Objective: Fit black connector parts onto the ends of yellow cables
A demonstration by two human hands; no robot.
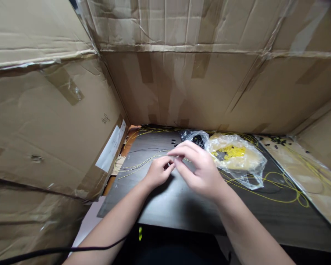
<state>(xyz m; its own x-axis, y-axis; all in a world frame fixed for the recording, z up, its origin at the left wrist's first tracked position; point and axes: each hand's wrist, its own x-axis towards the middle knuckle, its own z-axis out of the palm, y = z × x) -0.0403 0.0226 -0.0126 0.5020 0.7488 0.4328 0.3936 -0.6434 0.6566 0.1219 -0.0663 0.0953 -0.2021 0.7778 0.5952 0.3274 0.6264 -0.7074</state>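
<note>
Over the middle of the dark board, my left hand is closed, thumb against fingers. What it pinches is too small and hidden to name; a dark bit shows between the fingertips. My right hand meets it from the right, thumb and fingers drawn together, its grip also unclear. Thin yellow wires and a dark wire run across the board to the left of the hands and pass behind them. Just beyond my right hand lies a clear plastic bag with small yellow pieces in it.
A second bag with black pieces lies behind my right hand. Several loose black pieces are nearby. Looped yellow wire spreads at right. Cardboard walls enclose the board. A black cable crosses my left forearm.
</note>
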